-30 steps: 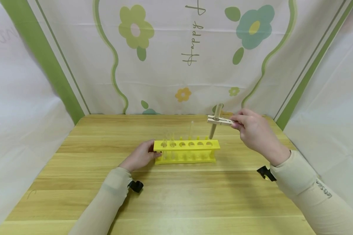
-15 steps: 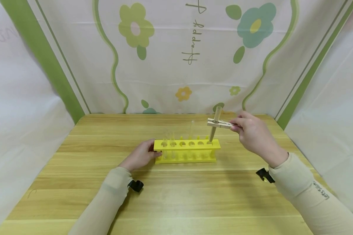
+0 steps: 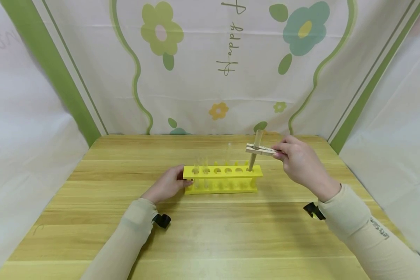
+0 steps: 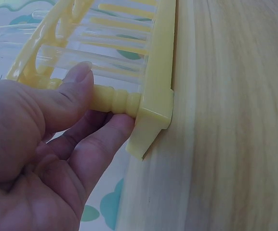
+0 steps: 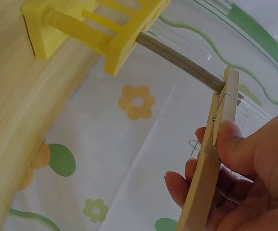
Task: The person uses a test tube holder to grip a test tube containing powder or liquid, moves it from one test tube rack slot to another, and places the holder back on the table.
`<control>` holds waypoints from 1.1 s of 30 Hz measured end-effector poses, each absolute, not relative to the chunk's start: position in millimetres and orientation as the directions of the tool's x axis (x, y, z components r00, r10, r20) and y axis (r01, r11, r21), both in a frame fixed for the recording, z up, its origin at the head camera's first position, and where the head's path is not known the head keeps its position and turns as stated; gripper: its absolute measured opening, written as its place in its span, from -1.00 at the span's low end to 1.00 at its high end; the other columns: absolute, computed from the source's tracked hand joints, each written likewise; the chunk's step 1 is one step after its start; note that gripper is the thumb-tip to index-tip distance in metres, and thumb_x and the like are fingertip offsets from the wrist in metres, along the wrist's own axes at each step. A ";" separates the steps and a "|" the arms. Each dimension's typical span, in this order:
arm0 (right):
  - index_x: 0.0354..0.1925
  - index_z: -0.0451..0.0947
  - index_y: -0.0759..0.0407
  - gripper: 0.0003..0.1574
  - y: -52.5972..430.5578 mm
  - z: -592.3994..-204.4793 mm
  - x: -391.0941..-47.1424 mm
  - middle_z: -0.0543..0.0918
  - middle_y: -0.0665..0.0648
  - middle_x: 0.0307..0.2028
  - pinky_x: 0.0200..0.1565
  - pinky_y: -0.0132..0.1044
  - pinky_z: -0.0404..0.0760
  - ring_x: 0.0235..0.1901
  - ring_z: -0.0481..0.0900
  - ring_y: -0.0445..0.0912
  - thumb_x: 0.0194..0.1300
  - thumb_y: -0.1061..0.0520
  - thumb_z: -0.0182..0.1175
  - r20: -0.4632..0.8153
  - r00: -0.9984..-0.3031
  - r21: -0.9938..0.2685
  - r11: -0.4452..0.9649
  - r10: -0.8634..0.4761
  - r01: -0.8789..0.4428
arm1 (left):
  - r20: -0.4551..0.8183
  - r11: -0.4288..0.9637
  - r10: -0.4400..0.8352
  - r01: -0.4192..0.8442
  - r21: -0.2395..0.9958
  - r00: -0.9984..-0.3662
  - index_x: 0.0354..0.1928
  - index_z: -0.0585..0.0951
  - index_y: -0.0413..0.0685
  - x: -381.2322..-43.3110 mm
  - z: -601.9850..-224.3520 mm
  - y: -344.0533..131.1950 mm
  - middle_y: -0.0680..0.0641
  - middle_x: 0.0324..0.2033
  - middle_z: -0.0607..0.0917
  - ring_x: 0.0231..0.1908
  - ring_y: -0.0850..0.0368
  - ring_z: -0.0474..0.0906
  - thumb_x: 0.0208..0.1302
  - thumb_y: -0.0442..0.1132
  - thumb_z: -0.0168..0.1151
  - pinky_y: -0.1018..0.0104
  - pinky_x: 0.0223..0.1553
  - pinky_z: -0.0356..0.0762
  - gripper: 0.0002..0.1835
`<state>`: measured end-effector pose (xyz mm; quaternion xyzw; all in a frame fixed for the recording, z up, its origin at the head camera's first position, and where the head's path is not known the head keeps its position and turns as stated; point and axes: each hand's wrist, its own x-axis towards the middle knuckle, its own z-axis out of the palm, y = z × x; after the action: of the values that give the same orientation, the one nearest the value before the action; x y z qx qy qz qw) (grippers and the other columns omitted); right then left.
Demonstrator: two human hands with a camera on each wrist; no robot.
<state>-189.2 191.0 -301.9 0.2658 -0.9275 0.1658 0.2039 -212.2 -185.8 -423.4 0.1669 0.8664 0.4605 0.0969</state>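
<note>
Quick note from my end: the brown-filled test tube (image 3: 253, 161) has dropped since the earlier head frames, from above the yellow rack (image 3: 222, 175) to the last hole on the person's right. Its lower end is now at or just inside that hole, can't tell how deep; tube tilted, top leaning right. Right hand (image 3: 301, 163) pinches the wooden clamp (image 5: 204, 178), which grips the tube above its middle. Left hand (image 3: 166, 184) holds the rack's left end post, thumb and fingers around it; rack hasn't visibly shifted. Two clear tubes (image 3: 205, 182) stand in the left holes. I'd call this alignment mostly done, seating not: the tube looks to need straightening, lowering, then unclamping.
</note>
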 end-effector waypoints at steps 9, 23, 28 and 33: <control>-0.19 0.69 0.42 -0.87 190.4 -307.5 -189.8 0.59 0.18 -0.31 -0.32 -0.07 0.62 -0.38 0.60 0.04 0.28 0.39 0.29 0.455 -0.782 -0.210 0.802 -0.426 -0.560 | -0.013 0.516 0.386 0.205 0.832 -0.922 0.03 0.59 0.05 -212.4 -422.5 -186.1 0.10 -0.09 0.68 -0.10 0.15 0.57 0.36 -0.28 0.28 0.15 -0.01 0.54 -0.76; -0.17 0.68 0.43 -0.85 190.3 -317.7 -189.6 0.57 0.18 -0.31 -0.34 -0.11 0.58 -0.41 0.54 -0.01 0.29 0.38 0.28 0.425 -0.798 -0.222 0.805 -0.428 -0.550 | -0.023 0.527 0.377 0.195 0.827 -0.926 0.11 0.58 0.08 -211.3 -421.6 -185.5 0.10 -0.04 0.67 -0.01 0.16 0.56 0.37 -0.26 0.28 0.10 0.08 0.51 -0.70; -0.16 0.68 0.43 -0.85 190.3 -323.9 -189.3 0.57 0.17 -0.32 -0.37 -0.14 0.57 -0.43 0.52 -0.03 0.28 0.38 0.29 0.429 -0.799 -0.223 0.808 -0.422 -0.546 | -0.029 0.528 0.376 0.189 0.828 -0.926 0.11 0.57 0.07 -211.5 -421.7 -185.2 0.10 -0.04 0.67 -0.03 0.16 0.57 0.37 -0.26 0.28 0.12 0.07 0.52 -0.70; -0.18 0.69 0.42 -0.86 190.2 -331.3 -189.1 0.57 0.15 -0.32 -0.36 -0.14 0.57 -0.42 0.53 -0.04 0.28 0.37 0.29 0.433 -0.800 -0.230 0.807 -0.416 -0.544 | -0.032 0.527 0.372 0.182 0.830 -0.928 0.08 0.58 0.06 -211.1 -420.9 -184.8 0.08 -0.06 0.67 -0.06 0.16 0.57 0.37 -0.26 0.28 0.12 0.04 0.53 -0.72</control>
<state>-189.1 190.2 -331.3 0.2575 -0.9325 0.1741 0.1840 -211.1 -184.8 -420.9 0.1597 0.8677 0.4593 0.1031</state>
